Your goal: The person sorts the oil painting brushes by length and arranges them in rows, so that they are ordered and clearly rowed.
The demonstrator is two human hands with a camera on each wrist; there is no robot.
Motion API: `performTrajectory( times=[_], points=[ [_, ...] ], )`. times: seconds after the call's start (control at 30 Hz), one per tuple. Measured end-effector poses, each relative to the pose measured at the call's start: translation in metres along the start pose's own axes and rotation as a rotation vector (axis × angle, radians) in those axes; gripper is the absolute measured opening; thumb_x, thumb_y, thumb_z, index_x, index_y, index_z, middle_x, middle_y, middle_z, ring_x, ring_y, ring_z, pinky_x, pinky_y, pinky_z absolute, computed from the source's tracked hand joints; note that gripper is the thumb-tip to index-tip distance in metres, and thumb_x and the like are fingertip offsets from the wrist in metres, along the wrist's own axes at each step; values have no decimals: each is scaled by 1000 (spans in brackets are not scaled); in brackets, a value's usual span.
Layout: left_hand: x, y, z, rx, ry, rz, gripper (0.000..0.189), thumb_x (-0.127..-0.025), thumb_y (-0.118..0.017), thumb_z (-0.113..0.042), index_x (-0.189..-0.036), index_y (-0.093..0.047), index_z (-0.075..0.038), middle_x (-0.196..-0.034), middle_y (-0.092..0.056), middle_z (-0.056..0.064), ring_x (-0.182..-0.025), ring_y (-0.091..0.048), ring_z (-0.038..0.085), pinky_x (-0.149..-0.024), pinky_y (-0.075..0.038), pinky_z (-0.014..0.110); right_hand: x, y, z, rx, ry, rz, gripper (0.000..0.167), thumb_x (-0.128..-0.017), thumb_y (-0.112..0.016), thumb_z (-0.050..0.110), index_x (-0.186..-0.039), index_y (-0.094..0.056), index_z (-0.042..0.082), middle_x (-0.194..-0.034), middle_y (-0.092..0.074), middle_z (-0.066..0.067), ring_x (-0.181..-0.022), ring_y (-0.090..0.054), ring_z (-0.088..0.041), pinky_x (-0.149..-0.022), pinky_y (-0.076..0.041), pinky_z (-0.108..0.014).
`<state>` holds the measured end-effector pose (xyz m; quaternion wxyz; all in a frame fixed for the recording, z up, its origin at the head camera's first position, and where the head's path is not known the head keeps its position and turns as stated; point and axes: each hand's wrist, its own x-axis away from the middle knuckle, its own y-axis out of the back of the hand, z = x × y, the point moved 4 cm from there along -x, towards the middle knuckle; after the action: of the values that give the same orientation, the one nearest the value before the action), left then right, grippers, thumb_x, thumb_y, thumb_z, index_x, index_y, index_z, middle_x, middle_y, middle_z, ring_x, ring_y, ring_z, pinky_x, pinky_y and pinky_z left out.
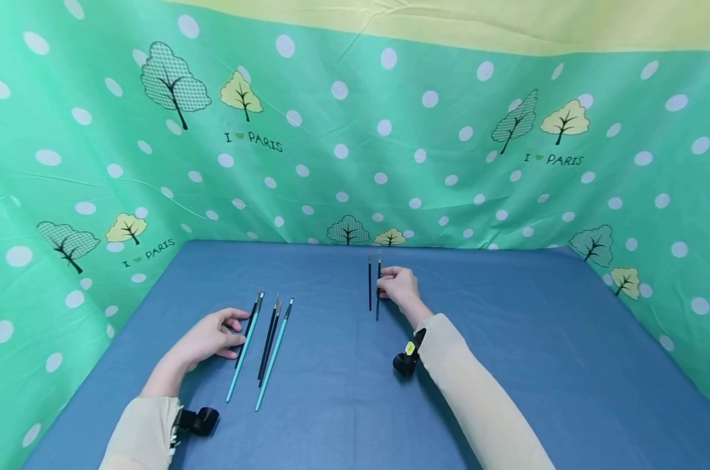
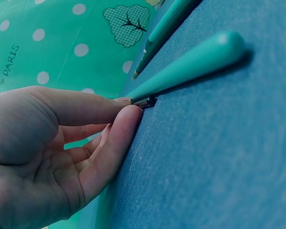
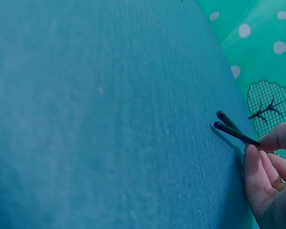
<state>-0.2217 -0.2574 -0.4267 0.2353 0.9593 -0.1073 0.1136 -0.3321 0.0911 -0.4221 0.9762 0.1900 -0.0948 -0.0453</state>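
Note:
My left hand is at the left group of paintbrushes, its thumb and a finger pinching a slim black paintbrush near the handle's end. Right beside that brush lies a turquoise paintbrush, overlapping it in the head view. Farther back, my right hand pinches another black paintbrush between thumb and fingers, its bristles pointing away from me. The handle end of this black paintbrush sticks out from the fingertips in the right wrist view. Just left of it lies a second black paintbrush, roughly parallel.
To the right of my left hand lie black paintbrushes and a second turquoise paintbrush, slanting away. A blue cloth covers the table. Behind it hangs a green dotted curtain with printed trees.

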Motion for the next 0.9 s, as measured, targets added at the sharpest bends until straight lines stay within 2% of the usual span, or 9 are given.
performTrajectory(
  times=[0.3,0.67,0.9],
  points=[
    [0,0,0,-8,-7,-10,52,-84,-58,0,-132,-38,4,-97,-41,13,-74,-53,20,-61,-57,33,-12,3,-1,38,3,-4,31,-82,-59,4,-113,-62,6,-93,-63,-11,-67,-63,-16,-58,-57,-25],
    [3,-1,1,-6,0,-13,52,-84,-58,0,-132,-38,4,-97,-41,13,-74,-52,20,-60,-57,33,-14,1,0,48,11,20,30,-82,-63,7,-112,-62,6,-95,-65,-11,-69,-64,-16,-61,-57,-26],
    [0,-1,0,-13,-5,-25,52,-84,-59,-1,-131,-39,3,-96,-41,13,-73,-52,19,-59,-57,33,-17,1,-1,49,16,-11,25,-81,-67,8,-106,-65,7,-94,-66,-10,-66,-64,-15,-59,-57,-25]
  ],
)
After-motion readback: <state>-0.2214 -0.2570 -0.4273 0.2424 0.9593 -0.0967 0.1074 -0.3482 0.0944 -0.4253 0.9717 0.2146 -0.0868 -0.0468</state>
